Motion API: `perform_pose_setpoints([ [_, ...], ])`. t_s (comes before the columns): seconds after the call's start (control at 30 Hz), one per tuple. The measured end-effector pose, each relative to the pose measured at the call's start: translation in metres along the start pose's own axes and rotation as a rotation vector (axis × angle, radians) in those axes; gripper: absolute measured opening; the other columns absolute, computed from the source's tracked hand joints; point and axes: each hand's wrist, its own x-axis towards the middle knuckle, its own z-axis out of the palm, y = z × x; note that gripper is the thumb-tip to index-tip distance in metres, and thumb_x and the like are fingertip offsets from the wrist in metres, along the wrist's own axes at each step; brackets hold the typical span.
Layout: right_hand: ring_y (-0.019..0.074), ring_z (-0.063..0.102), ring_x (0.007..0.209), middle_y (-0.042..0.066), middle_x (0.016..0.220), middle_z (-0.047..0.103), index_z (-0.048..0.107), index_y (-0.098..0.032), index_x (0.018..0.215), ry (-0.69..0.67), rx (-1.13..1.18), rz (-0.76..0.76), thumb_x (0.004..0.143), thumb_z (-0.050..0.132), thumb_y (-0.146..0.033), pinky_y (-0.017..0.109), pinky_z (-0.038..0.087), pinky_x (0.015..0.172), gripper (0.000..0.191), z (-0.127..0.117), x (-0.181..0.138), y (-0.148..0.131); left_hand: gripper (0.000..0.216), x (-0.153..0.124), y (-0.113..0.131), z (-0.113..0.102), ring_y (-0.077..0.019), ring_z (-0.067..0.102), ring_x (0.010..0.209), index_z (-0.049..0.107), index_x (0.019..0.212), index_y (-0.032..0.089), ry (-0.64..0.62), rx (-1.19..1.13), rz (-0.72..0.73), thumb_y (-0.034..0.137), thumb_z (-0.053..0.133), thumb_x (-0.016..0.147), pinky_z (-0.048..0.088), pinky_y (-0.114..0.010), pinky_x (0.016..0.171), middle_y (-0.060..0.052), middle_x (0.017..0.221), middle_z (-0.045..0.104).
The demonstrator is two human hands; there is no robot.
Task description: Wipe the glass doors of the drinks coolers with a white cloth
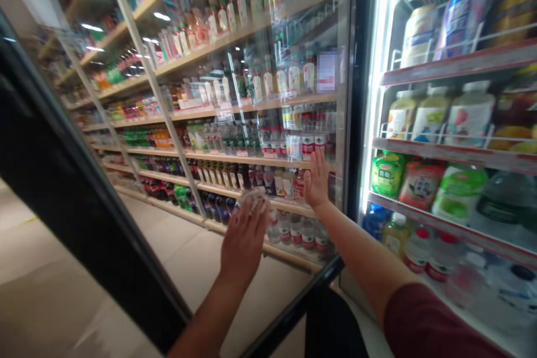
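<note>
My left hand [244, 238] presses a crumpled whitish cloth [254, 199] against the glass door [247, 75]. Its fingers lie over the cloth and cover part of it. Farther right, my right hand [318, 185] is stretched out with its palm to the same glass, fingers extended and nothing held. The glass is see-through and carries some reflections. Around it runs a black door frame [354, 95], whose left side slants across the view.
At right stands a lit fridge with wire-fronted shelves [457, 154] of bottles, cans and pouches. Beyond the glass are long wooden shelves [168, 114] packed with bottled drinks. The pale tiled floor [168, 251] shows below, and my dark-clothed leg [333, 324] is near the door's lower edge.
</note>
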Motion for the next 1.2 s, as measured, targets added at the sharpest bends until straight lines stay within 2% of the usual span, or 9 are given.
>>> perform_pose_setpoints([
  [0.1, 0.0239, 0.015, 0.155, 0.012, 0.164, 0.025, 0.001, -0.023, 0.160, -0.004, -0.013, 0.001, 0.103, 0.018, -0.030, 0.053, 0.022, 0.123, 0.060, 0.000, -0.001, 0.001, 0.058, 0.034, -0.036, -0.026, -0.0321, 0.012, 0.151, 0.038, 0.152, 0.011, 0.101, 0.147, -0.162, 0.019, 0.056, 0.097, 0.013, -0.052, 0.125, -0.015, 0.153, 0.041],
  [0.17, 0.0240, 0.014, 0.155, 0.012, 0.164, 0.025, 0.002, -0.022, 0.160, -0.008, -0.004, -0.001, 0.103, 0.018, -0.031, 0.053, 0.022, 0.123, 0.060, 0.000, -0.001, 0.001, 0.064, 0.039, -0.042, -0.032, -0.0332, 0.012, 0.151, 0.030, 0.155, 0.012, 0.138, 0.168, -0.204, 0.018, 0.056, 0.096, 0.016, -0.053, 0.124, -0.016, 0.154, 0.038],
  [0.33, 0.0242, 0.015, 0.155, 0.012, 0.164, 0.026, 0.002, -0.023, 0.160, 0.014, 0.006, -0.006, 0.103, 0.019, -0.030, 0.053, 0.022, 0.122, 0.060, 0.000, 0.000, 0.000, 0.057, -0.022, 0.002, -0.008, -0.0303, 0.018, 0.150, 0.036, 0.152, 0.012, 0.017, 0.030, -0.081, 0.020, 0.054, 0.098, 0.021, -0.046, 0.124, -0.014, 0.146, 0.051],
  [0.4, 0.0238, 0.016, 0.154, 0.012, 0.163, 0.027, 0.003, -0.024, 0.160, 0.033, 0.004, -0.015, 0.103, 0.020, -0.030, 0.053, 0.023, 0.122, 0.060, -0.001, 0.000, -0.001, 0.053, -0.039, 0.007, -0.007, -0.0276, 0.021, 0.149, 0.041, 0.150, 0.015, -0.019, -0.004, -0.036, 0.021, 0.052, 0.099, 0.018, -0.044, 0.125, -0.010, 0.143, 0.055],
  [0.47, 0.0237, 0.016, 0.154, 0.012, 0.163, 0.028, 0.004, -0.024, 0.160, 0.042, 0.005, -0.026, 0.103, 0.020, -0.030, 0.052, 0.023, 0.122, 0.060, -0.001, -0.001, -0.001, 0.055, -0.036, -0.008, -0.018, -0.0278, 0.020, 0.149, 0.038, 0.152, 0.018, -0.017, 0.041, -0.054, 0.022, 0.053, 0.099, 0.015, -0.046, 0.126, -0.010, 0.145, 0.053],
  [0.63, 0.0244, 0.016, 0.154, 0.011, 0.164, 0.025, 0.004, -0.023, 0.160, 0.032, -0.010, -0.010, 0.103, 0.020, -0.030, 0.053, 0.023, 0.122, 0.060, -0.002, -0.001, -0.001, 0.073, -0.001, -0.056, -0.053, -0.0363, 0.010, 0.151, 0.019, 0.158, 0.017, 0.071, 0.233, -0.344, 0.019, 0.057, 0.096, 0.019, -0.057, 0.121, -0.017, 0.158, 0.031],
  [0.9, 0.0244, 0.018, 0.154, 0.012, 0.164, 0.027, 0.005, -0.022, 0.160, 0.020, -0.030, -0.008, 0.103, 0.020, -0.030, 0.053, 0.025, 0.122, 0.060, -0.005, -0.002, -0.002, 0.070, -0.074, -0.002, -0.030, -0.0431, 0.004, 0.148, 0.032, 0.153, 0.009, -0.064, 0.214, -0.195, 0.009, 0.062, 0.089, 0.026, -0.062, 0.118, -0.024, 0.158, 0.023],
  [1.1, 0.0274, 0.020, 0.153, 0.015, 0.163, 0.029, 0.012, -0.020, 0.160, 0.055, 0.035, -0.028, 0.103, 0.027, -0.030, 0.056, 0.024, 0.121, 0.060, -0.004, -0.006, 0.000, 0.063, -0.014, -0.038, -0.047, -0.0427, 0.007, 0.150, 0.038, 0.150, 0.009, 0.028, 0.361, -0.316, 0.016, 0.061, 0.092, 0.024, -0.064, 0.117, -0.023, 0.156, 0.031],
  [1.2, 0.0283, 0.023, 0.152, 0.015, 0.162, 0.030, 0.013, -0.019, 0.160, 0.064, 0.051, -0.035, 0.103, 0.030, -0.030, 0.056, 0.025, 0.121, 0.060, -0.002, -0.008, -0.001, 0.061, -0.015, -0.023, -0.038, -0.0457, 0.007, 0.149, 0.043, 0.147, 0.008, 0.029, 0.342, -0.332, 0.017, 0.063, 0.090, 0.028, -0.063, 0.116, -0.023, 0.158, 0.027],
])
